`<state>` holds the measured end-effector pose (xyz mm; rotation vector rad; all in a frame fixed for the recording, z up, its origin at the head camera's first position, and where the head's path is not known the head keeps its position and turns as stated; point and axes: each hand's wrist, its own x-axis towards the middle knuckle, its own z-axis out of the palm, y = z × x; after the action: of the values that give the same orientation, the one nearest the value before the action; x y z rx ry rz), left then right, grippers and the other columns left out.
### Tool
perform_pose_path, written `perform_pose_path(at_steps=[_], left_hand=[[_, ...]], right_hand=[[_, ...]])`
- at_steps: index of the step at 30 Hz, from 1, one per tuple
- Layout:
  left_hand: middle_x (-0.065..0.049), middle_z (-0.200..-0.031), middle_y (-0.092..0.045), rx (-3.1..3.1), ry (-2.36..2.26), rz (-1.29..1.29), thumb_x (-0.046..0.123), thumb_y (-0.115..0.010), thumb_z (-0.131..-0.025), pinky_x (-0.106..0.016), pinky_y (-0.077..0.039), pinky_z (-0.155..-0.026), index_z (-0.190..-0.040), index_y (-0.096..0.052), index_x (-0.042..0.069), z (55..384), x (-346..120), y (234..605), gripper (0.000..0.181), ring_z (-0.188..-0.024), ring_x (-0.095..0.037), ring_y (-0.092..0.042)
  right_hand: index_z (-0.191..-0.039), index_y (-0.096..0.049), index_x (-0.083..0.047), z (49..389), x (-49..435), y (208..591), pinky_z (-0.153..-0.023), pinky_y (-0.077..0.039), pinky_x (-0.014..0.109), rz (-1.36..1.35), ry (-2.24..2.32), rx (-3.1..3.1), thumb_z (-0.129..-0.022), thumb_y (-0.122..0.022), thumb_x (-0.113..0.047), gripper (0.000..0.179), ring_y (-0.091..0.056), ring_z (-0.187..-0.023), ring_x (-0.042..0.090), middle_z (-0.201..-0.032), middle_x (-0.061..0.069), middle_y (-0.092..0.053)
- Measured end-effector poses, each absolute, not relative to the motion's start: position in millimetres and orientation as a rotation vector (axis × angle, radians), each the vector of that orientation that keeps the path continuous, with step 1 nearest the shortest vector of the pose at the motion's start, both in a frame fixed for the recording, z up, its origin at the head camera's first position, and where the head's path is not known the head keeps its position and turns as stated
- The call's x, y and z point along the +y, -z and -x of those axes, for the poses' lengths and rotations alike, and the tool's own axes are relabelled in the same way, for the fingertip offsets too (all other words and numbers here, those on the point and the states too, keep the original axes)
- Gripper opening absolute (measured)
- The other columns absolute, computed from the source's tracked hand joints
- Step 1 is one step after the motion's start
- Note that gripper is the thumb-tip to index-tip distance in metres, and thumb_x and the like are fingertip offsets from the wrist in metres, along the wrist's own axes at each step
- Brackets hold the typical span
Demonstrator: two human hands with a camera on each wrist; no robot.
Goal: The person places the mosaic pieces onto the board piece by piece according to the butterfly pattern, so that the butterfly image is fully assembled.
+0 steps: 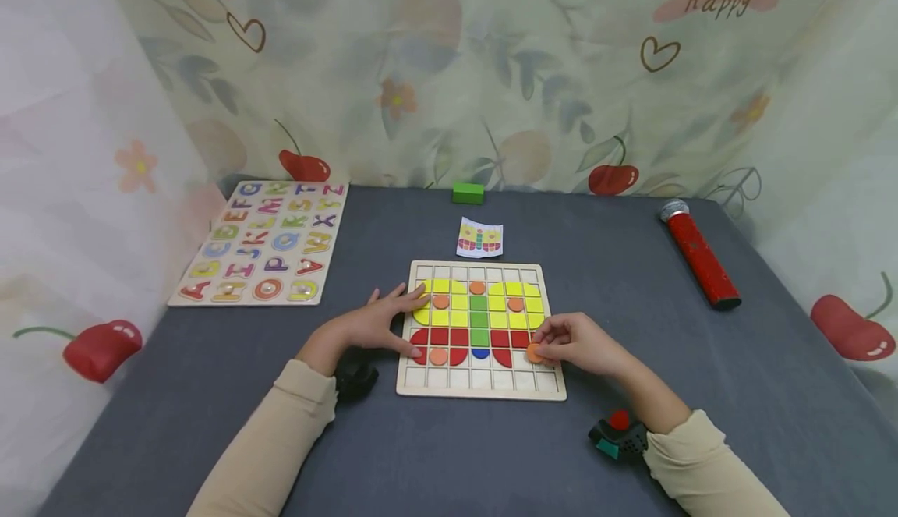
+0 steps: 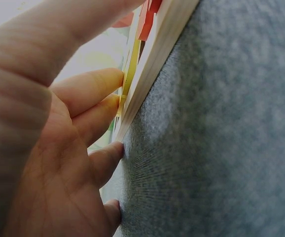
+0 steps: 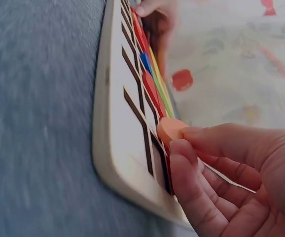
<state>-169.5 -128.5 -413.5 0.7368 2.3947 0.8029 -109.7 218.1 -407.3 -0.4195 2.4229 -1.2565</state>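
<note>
A square wooden grid board [image 1: 481, 380] lies flat, bearing yellow, red, green, blue and orange pieces arranged like a butterfly. Between thumb and fingers, my right hand [image 1: 578, 343] pinches an orange disc [image 3: 169, 129] over the lower right cells, beside a red quarter-round piece [image 1: 502, 357]. Spread across the board's left side, my left hand [image 1: 370, 324] rests its thumb near the lower red pieces and fingers on the yellow ones. In the left wrist view, two fingertips touch the yellow pieces; the other two reach down by the board's edge. Behind the board sits a small butterfly picture card [image 1: 480, 238].
An alphabet puzzle board [image 1: 263, 242] lies at the back left. A green block [image 1: 468, 193] stands at the back edge, and a red microphone [image 1: 701, 258] lies at the right. Patterned cloth [image 1: 456, 104] hangs behind the grey tabletop [image 1: 449, 455].
</note>
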Motion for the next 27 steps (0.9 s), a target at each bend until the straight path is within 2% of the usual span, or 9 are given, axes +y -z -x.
perform_pose_path(at_steps=[10, 14, 19, 27], left_hand=[[-0.001, -0.158, -0.014, 2.399, -0.796, -0.732, 0.042, -0.077, -0.073, -0.055, 0.012, -0.113, -0.148, -0.028, 0.020, 170, -128, 415, 0.092, -0.146, -0.028, 0.006], [-0.001, -0.158, -0.014, 2.398, -0.795, -0.737, 0.042, -0.077, -0.073, -0.056, 0.012, -0.112, -0.148, -0.028, 0.020, 171, -128, 416, 0.092, -0.146, -0.029, 0.006], [-0.001, -0.158, -0.013, 2.395, -0.791, -0.745, 0.042, -0.077, -0.073, -0.056, 0.012, -0.112, -0.148, -0.027, 0.021, 171, -128, 416, 0.093, -0.146, -0.029, 0.006], [-0.003, -0.158, -0.014, 2.396, -0.789, -0.753, 0.042, -0.077, -0.073, -0.058, 0.011, -0.112, -0.148, -0.027, 0.019, 171, -128, 414, 0.093, -0.146, -0.030, 0.005]], right_hand=[[-0.084, -0.068, -0.002, 106, 200, 413, -0.053, -0.044, 0.020, 0.451, 1.184, 2.518, -0.081, -0.072, -0.011, 0.011, -0.051, -0.059, 0.012, -0.075, 0.005, -0.064], [-0.085, -0.068, -0.003, 103, 200, 411, -0.054, -0.045, 0.020, 0.445, 1.157, 2.563, -0.080, -0.073, -0.012, 0.011, -0.052, -0.061, 0.012, -0.076, 0.004, -0.064], [-0.090, -0.069, -0.004, 91, 216, 409, -0.057, -0.047, 0.020, 0.391, 1.180, 2.585, -0.079, -0.074, -0.017, 0.017, -0.053, -0.064, 0.011, -0.079, 0.003, -0.064], [-0.094, -0.068, 0.000, 60, 259, 407, -0.059, -0.050, 0.021, 0.210, 1.224, 2.562, -0.079, -0.074, -0.018, 0.025, -0.057, -0.065, 0.007, -0.081, 0.006, -0.065]])
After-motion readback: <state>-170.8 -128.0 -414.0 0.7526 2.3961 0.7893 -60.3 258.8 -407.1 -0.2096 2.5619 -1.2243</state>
